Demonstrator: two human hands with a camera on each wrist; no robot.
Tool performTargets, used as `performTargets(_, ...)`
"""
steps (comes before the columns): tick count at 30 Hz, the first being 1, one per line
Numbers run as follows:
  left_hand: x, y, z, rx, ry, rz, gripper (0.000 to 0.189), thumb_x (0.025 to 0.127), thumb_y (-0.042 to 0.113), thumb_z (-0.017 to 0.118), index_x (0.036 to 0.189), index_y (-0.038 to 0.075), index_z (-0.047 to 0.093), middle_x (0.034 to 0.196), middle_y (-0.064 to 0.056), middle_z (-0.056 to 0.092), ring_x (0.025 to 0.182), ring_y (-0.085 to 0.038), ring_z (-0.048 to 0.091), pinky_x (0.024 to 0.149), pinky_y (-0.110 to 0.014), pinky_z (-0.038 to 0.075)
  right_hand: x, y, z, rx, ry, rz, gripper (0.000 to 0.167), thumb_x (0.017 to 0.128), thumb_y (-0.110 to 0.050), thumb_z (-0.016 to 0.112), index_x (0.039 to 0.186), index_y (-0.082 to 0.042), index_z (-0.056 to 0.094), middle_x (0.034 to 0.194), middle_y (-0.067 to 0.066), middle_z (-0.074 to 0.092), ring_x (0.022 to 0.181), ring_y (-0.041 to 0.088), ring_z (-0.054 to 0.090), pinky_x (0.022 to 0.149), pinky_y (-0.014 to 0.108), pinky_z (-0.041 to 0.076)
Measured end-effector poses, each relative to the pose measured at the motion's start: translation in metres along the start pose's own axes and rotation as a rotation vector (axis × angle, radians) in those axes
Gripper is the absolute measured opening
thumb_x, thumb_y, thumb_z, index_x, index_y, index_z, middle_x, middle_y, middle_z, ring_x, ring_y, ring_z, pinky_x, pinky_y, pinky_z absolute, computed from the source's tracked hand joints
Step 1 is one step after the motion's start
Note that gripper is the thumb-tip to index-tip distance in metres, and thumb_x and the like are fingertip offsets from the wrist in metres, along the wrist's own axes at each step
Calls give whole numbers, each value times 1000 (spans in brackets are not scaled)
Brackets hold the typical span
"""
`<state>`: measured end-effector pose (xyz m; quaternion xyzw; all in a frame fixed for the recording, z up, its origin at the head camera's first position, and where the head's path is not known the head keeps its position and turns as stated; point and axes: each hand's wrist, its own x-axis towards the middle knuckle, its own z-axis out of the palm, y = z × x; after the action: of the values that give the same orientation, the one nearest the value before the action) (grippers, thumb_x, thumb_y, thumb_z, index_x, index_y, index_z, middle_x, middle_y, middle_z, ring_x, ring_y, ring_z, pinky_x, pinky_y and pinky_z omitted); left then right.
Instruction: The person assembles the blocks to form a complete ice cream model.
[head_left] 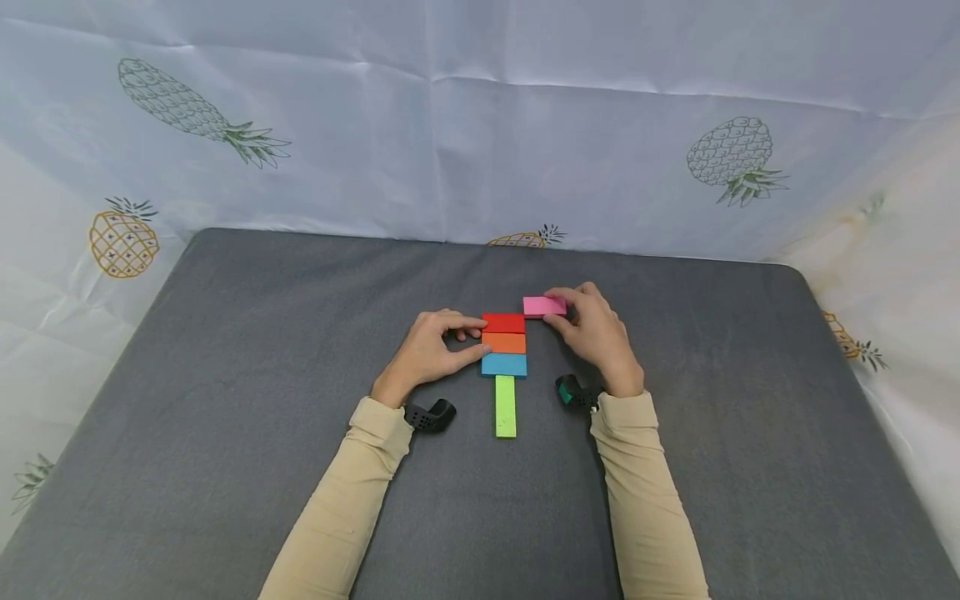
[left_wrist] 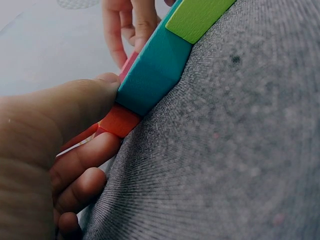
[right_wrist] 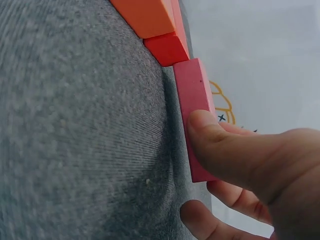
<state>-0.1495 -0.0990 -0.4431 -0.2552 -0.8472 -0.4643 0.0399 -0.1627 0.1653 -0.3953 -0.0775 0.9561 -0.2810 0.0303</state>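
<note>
A stack-like row of flat wooden blocks lies on the grey cloth: a red block (head_left: 503,322), an orange block (head_left: 503,342) and a blue block (head_left: 504,364), edge to edge. A light green block (head_left: 506,407) runs lengthwise below the blue one. My left hand (head_left: 435,346) touches the row's left ends, index finger by the red block and thumb near the orange and blue ones. Between thumb and fingers, my right hand (head_left: 597,329) pinches a pink block (right_wrist: 192,95), whose near end is right at the red block's upper right corner.
Grey cloth covers the table (head_left: 225,375). A pale curtain (head_left: 480,150) with pineapple prints hangs behind it and at both sides. Black wrist straps (head_left: 431,416) sit close to the table at both sleeves.
</note>
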Motion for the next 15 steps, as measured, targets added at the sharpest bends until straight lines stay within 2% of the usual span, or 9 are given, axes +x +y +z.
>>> performTargets(9, 1, -1, 0, 3, 0, 1, 33, 84, 21, 85, 113, 6, 79, 92, -7, 75, 81, -16, 63, 77, -30, 53, 2, -3, 4, -18, 32, 18, 39, 97, -22, 71, 135, -13, 66, 117, 19, 57, 84, 29, 54, 62, 34, 40)
performTargets(15, 1, 0, 0, 8, 2, 9, 33, 84, 21, 85, 113, 6, 79, 92, -6, 75, 81, -16, 63, 76, -29, 53, 2, -5, 7, -24, 24, 11, 39, 97, -23, 73, 134, -15, 67, 116, 17, 58, 85, 28, 55, 62, 34, 41)
